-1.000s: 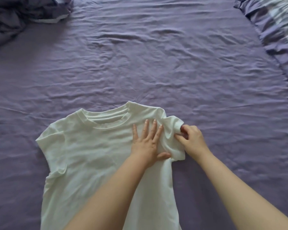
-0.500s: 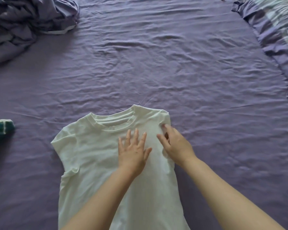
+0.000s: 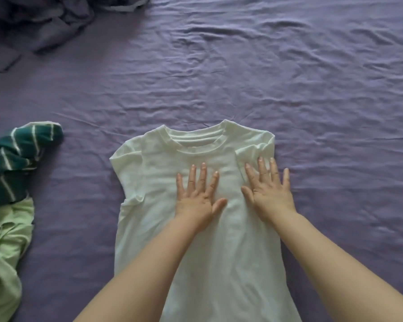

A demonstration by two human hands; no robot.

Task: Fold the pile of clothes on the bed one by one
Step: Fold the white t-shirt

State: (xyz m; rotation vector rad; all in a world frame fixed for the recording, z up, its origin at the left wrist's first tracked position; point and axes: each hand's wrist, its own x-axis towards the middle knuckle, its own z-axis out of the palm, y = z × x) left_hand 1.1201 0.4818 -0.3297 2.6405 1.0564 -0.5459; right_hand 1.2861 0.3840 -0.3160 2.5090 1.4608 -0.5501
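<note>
White T-shirt [image 3: 149, 182] lies spread flat on the purple bedsheet [image 3: 289, 77], collar away from the person, its right sleeve folded inward over the chest. Left hand [image 3: 197, 196] presses flat mid-chest, fingers splayed, gripping nothing. Right hand [image 3: 269, 189] presses flat on that folded sleeve, fingers spread too.

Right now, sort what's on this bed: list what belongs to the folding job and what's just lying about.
Folding job: white T-shirt, pressed flat by left hand and right hand; green striped garment; light green garment.

Lying about: rumpled purple bedding; purple sheet.
</note>
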